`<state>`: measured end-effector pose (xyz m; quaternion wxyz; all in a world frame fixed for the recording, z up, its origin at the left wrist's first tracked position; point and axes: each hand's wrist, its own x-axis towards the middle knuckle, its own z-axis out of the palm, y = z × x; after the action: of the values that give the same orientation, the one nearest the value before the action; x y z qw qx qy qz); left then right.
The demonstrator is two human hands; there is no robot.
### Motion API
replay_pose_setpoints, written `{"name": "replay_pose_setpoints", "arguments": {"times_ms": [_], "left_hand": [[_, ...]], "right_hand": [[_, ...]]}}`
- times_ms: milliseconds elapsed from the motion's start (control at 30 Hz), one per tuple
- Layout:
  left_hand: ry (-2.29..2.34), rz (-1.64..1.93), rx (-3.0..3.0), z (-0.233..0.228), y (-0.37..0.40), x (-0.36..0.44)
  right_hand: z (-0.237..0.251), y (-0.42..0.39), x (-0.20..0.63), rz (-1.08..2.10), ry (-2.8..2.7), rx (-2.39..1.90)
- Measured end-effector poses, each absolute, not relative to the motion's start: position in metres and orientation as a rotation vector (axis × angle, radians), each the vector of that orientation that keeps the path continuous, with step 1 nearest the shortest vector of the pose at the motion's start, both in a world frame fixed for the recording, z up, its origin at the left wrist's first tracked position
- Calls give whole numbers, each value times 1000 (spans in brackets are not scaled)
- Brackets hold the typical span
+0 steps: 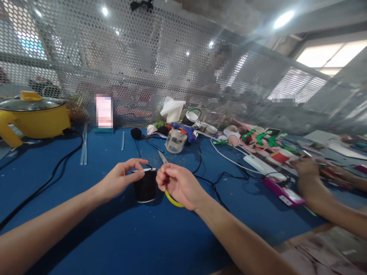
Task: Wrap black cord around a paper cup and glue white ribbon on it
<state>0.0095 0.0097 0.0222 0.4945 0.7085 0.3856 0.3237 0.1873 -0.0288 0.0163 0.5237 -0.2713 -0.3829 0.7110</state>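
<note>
At lower centre of the frame, two bare forearms reach inward over a blue table [120, 233]. Left hand [122, 178]: thumb and forefinger pressed together, pinching the white rim at the top of a black spool [146, 186], which stands upright on the table just below the fingertips. Right hand [177, 185]: fingers curled inward, gripping scissors [164, 158] whose yellow handle loop shows beneath the palm and whose pale blades point up and away, just beside the spool's top edge. Whether a thread runs between the hands cannot be told.

At mid right, a co-worker's hand [308, 179] rests over a magenta box [282, 191], with green and red craft pieces [263, 139] scattered beyond it. A white cable [232, 158] and black cables cross the table between the two workers.

Centre, farther back: a clear jar [175, 140] with a blue glue gun [185, 130] lying across it, and a white cup [173, 109] behind. At far left, a yellow pot [34, 116] with a glass lid sits near the table edge, its black cord [48, 175] trailing toward the lower left. A perforated metal screen [143, 65] closes off the back of the table.
</note>
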Motion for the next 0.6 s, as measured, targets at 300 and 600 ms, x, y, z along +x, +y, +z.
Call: {"name": "replay_pose_setpoints", "arguments": {"times_ms": [300,600], "left_hand": [[929,778,1734,18,11,7],[943,776,1732,20,10,8]], "right_hand": [[18,-28,183,1729,-846,-732],[15,-25,187,1592,-968,-835]]}}
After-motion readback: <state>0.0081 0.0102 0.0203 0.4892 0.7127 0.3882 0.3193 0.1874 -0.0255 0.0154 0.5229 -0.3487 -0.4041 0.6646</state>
